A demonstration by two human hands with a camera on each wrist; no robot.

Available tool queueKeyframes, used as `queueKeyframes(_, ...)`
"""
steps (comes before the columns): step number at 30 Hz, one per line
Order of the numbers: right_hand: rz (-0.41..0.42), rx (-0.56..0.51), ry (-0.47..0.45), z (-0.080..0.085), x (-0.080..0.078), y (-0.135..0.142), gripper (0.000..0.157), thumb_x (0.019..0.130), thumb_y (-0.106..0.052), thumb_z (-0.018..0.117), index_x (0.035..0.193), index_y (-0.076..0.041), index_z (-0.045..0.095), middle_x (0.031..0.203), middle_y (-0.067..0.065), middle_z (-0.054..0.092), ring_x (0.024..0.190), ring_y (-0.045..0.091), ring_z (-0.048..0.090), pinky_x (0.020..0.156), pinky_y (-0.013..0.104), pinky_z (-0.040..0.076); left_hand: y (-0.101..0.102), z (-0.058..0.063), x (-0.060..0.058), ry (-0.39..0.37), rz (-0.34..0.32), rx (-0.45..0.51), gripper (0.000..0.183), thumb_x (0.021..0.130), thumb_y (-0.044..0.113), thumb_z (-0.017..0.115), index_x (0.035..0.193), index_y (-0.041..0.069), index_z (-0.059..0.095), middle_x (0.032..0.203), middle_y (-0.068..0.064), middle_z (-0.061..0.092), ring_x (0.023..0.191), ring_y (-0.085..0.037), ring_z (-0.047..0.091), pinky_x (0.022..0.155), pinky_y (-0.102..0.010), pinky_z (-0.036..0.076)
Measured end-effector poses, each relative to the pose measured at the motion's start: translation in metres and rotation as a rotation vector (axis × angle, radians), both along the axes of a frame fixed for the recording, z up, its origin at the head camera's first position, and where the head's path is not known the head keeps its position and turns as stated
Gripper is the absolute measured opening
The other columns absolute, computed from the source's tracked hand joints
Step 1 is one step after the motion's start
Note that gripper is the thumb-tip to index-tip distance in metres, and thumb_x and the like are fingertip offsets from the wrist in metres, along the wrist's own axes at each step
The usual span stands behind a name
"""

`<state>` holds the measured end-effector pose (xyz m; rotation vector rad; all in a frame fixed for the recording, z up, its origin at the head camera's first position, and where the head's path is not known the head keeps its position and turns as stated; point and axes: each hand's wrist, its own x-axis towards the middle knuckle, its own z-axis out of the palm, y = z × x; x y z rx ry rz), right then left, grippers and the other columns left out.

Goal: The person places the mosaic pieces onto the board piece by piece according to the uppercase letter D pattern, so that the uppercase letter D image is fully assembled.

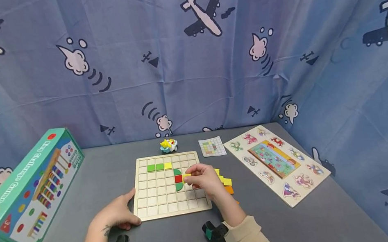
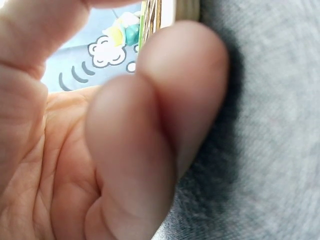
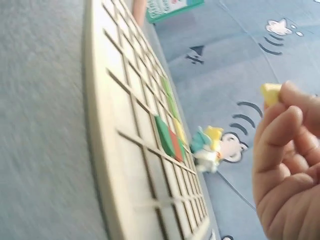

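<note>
A light wooden grid board lies on the grey table. My left hand rests at its left edge, thumb and forefinger spread apart, fingertips right at the rim. Between thumb and fingertips my right hand pinches a small yellow tile, raised over the right half of the board. Two green tiles and one yellow tile sit in a row near the board's far side. Closer to the right hand, a red square lies between two green rounded pieces.
Yellow and orange tiles lie partly hidden behind the right hand. A pattern card and a toy figure stand beyond the board. To the right is a wooden picture puzzle; a green game box stands left.
</note>
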<state>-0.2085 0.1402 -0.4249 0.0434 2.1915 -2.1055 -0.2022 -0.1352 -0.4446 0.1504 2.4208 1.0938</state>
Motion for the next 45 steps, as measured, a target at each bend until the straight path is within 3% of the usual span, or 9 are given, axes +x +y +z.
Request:
queueKeyframes(9, 0.071, 0.163, -0.109, -0.012, -0.001, -0.028, 0.012, 0.075, 0.008, 0.064, 0.087, 0.009, 0.064, 0.071, 0.005, 0.059, 0.052, 0.008, 0.058, 0.056, 0.026, 0.054, 0.001, 0.001, 0.001, -0.007, 0.012, -0.010, 0.107, 0.058, 0.002, 0.078, 0.148, 0.004, 0.021, 0.062, -0.010, 0.054, 0.040, -0.014, 0.046, 0.044, -0.031, 0.046)
queueKeyframes(18, 0.068, 0.383, -0.065, -0.018, 0.002, -0.041, 0.009, 0.072, 0.008, 0.067, 0.073, 0.002, 0.061, 0.059, 0.003, 0.055, 0.044, 0.009, 0.051, 0.042, 0.018, 0.040, 0.002, 0.002, 0.001, -0.004, 0.012, -0.010, 0.107, 0.058, 0.002, 0.078, 0.148, 0.004, 0.021, 0.067, -0.010, 0.055, 0.040, -0.014, 0.045, 0.044, -0.030, 0.046)
queueKeyframes(27, 0.057, 0.490, -0.044, -0.019, 0.003, -0.047, 0.010, 0.075, 0.004, 0.069, 0.068, -0.002, 0.064, 0.053, 0.001, 0.051, 0.041, 0.009, 0.045, 0.041, 0.019, 0.033, 0.002, 0.004, 0.002, -0.001, 0.003, -0.011, 0.106, 0.058, 0.002, 0.078, 0.147, 0.003, 0.021, 0.065, -0.010, 0.055, 0.040, -0.014, 0.046, 0.044, -0.030, 0.046)
queueKeyframes(37, 0.028, 0.593, -0.028, -0.018, 0.003, -0.051, 0.011, 0.073, 0.002, 0.070, 0.066, -0.004, 0.065, 0.063, 0.002, 0.053, 0.046, 0.010, 0.045, 0.041, 0.021, 0.034, 0.002, 0.006, 0.003, -0.002, 0.003, -0.005, 0.106, 0.058, 0.002, 0.078, 0.147, 0.003, 0.020, 0.063, -0.010, 0.055, 0.040, -0.014, 0.045, 0.044, -0.030, 0.046)
queueKeyframes(45, 0.044, 0.626, -0.044, -0.012, 0.004, -0.048, 0.002, 0.076, -0.004, 0.069, 0.077, -0.005, 0.069, 0.075, 0.003, 0.058, 0.060, 0.014, 0.049, 0.048, 0.024, 0.039, 0.002, 0.006, 0.002, -0.007, 0.002, -0.014, 0.106, 0.058, 0.002, 0.078, 0.148, 0.004, 0.020, 0.059, -0.009, 0.053, 0.040, -0.014, 0.045, 0.044, -0.029, 0.045)
